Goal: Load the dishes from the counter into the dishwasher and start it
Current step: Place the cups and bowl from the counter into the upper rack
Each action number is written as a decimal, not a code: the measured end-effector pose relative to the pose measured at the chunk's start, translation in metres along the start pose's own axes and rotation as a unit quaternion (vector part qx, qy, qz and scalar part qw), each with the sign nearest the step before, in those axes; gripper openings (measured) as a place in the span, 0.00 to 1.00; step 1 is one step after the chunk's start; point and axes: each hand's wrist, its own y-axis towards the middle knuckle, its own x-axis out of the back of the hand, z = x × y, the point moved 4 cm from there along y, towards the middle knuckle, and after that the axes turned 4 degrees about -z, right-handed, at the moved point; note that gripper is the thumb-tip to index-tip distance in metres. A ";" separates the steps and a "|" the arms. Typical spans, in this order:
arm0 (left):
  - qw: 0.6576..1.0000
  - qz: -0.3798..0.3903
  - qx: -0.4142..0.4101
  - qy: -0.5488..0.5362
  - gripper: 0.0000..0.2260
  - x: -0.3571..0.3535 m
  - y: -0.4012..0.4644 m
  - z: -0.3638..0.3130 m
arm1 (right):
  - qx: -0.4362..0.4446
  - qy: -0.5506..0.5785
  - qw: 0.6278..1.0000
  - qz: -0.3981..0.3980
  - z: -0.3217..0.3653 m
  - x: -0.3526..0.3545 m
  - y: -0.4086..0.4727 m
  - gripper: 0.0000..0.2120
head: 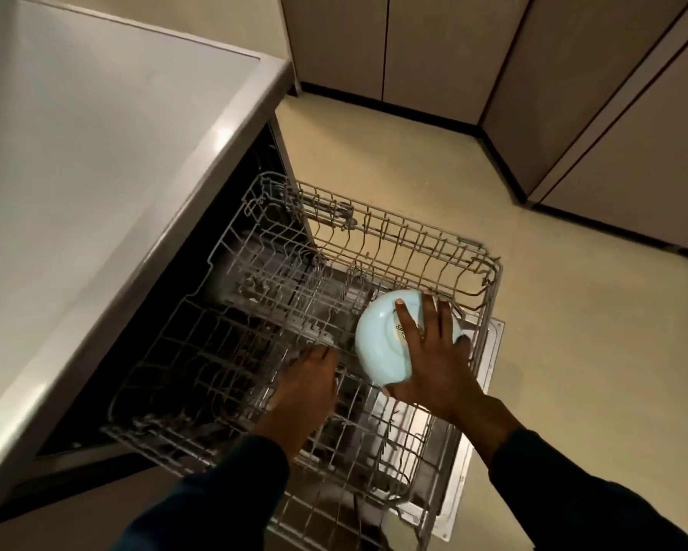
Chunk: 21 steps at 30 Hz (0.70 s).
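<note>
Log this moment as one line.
right hand: holds pale blue bowl upside down over rack | left hand: on rack wires

Beige floor meets tall brown cabinet doors with dark plinths, beside a grey countertop.

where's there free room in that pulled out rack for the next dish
Only the far right corner is taken: the right hand holds the pale blue bowl there. The rack is bare along its counter side and near edge. The left hand reaches into the middle, so pass left of it.
</note>
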 end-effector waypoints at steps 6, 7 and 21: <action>0.999 0.016 -0.026 0.017 0.24 -0.024 0.009 0.003 | 0.006 -0.028 0.999 0.025 -0.021 -0.026 0.024 0.63; 0.999 0.020 -0.026 0.019 0.25 -0.027 0.010 0.005 | 0.005 -0.026 0.999 0.027 -0.025 -0.030 0.025 0.63; 0.999 0.019 0.004 -0.040 0.27 -0.043 -0.001 0.009 | -0.008 0.050 0.999 0.008 -0.016 -0.037 0.020 0.56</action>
